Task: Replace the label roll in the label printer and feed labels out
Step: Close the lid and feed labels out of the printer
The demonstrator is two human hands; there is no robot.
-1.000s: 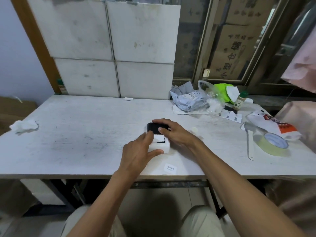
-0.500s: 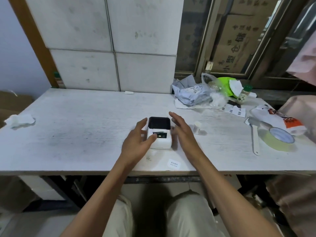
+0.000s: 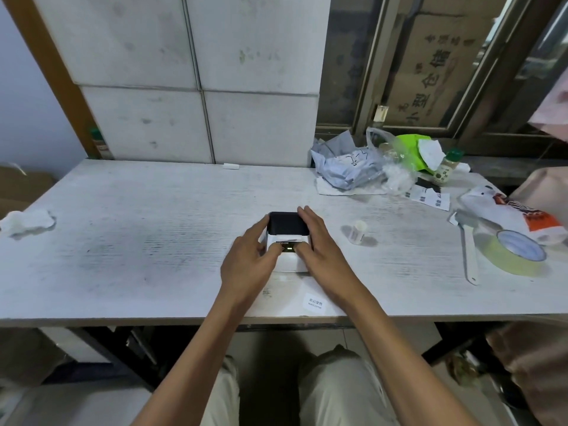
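Note:
A small white label printer (image 3: 289,259) with a black lid sits on the white table (image 3: 138,235), lid closed and a green light lit on its top. My left hand (image 3: 249,265) holds its left side, thumb on the top by the light. My right hand (image 3: 322,256) holds the right side, thumb beside the light and fingers along the black lid. A small white label roll (image 3: 357,231) stands on the table to the right of the printer. One loose printed label (image 3: 314,302) lies near the front edge.
A yellowish tape roll (image 3: 516,253) and a white stick (image 3: 468,259) lie at the right. Crumpled grey packaging (image 3: 347,170), plastic bags, a small bottle (image 3: 445,169) and paper slips crowd the back right. A crumpled tissue (image 3: 26,221) lies far left.
One second ago both hands were on the printer's lid; half a second ago they hovered open beside it. Now both grip its sides with thumbs at the lit panel.

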